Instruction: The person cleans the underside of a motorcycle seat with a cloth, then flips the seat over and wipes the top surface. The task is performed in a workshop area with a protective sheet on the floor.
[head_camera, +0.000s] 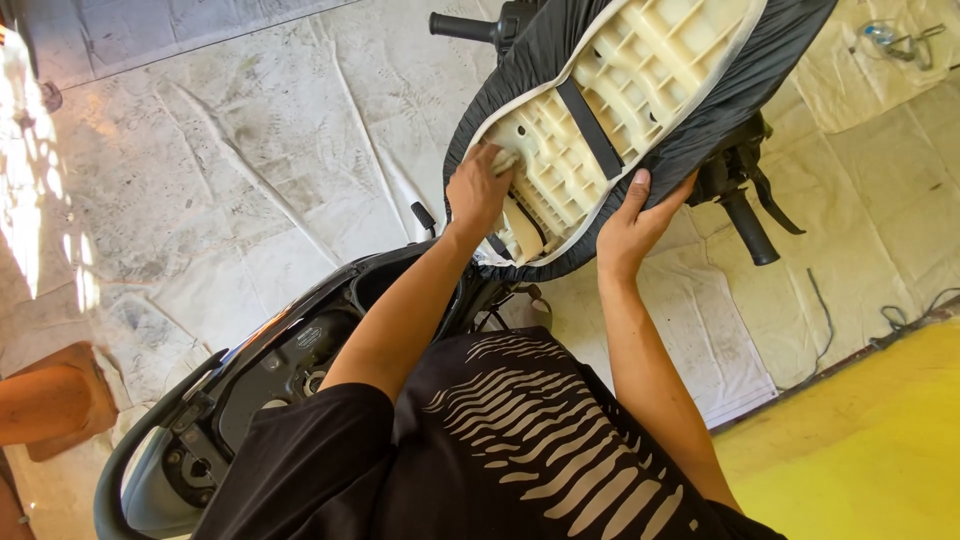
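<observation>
Both hands (478, 192) (630, 225) on upturned seat (620, 90) above scooter (270, 370)

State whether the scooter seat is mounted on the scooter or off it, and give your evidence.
Off. Both hands, left hand and right hand, hold the seat underside up, above the open scooter.

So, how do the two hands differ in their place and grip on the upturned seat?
The left hand presses on the cream ribbed underside of the seat, near its narrow end; the right hand grips the black cover edge, fingers curled over it. Both touch the seat, arms bare.
</observation>
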